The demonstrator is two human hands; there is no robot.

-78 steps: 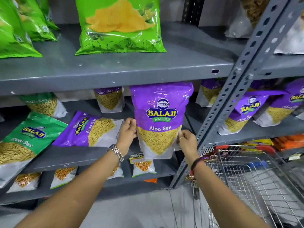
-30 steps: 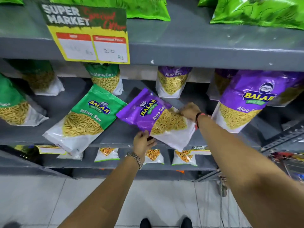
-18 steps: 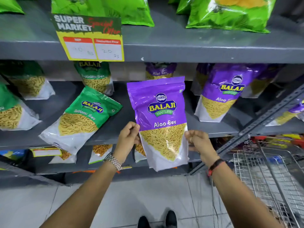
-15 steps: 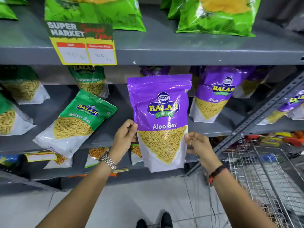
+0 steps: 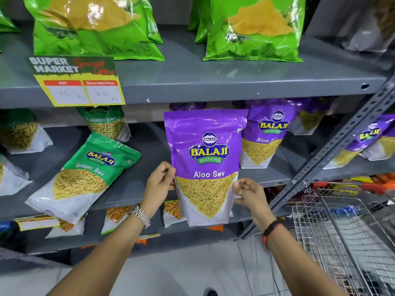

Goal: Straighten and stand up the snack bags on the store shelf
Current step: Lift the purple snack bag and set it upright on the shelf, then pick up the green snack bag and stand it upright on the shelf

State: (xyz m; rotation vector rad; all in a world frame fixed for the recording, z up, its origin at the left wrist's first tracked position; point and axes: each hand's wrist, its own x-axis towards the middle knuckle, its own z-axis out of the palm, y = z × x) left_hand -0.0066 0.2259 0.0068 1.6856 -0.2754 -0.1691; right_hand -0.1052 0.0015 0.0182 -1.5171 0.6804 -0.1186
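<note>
A purple Aloo Sev bag (image 5: 205, 146) is upright in front of the middle grey shelf (image 5: 136, 189), its bottom hanging below the shelf's front edge. My left hand (image 5: 159, 184) pinches its left edge and my right hand (image 5: 249, 192) pinches its right edge. A second purple Aloo Sev bag (image 5: 267, 133) stands upright on the shelf just to the right. A green Ratlami Sev bag (image 5: 85, 176) lies flat and tilted on the shelf to the left, its bottom overhanging the edge. More bags stand at the back of the shelf.
Large green chip bags (image 5: 252, 28) sit on the upper shelf, which carries a yellow price tag (image 5: 77, 82). A slanted perforated grey upright (image 5: 333, 154) crosses at the right. A wire shopping cart (image 5: 346, 236) stands at the lower right. Small packets line the shelf below.
The purple bag lay flat on the shelf a second ago; both hands picked it up and turned it upright. Since half a second ago it has stayed held upright.
</note>
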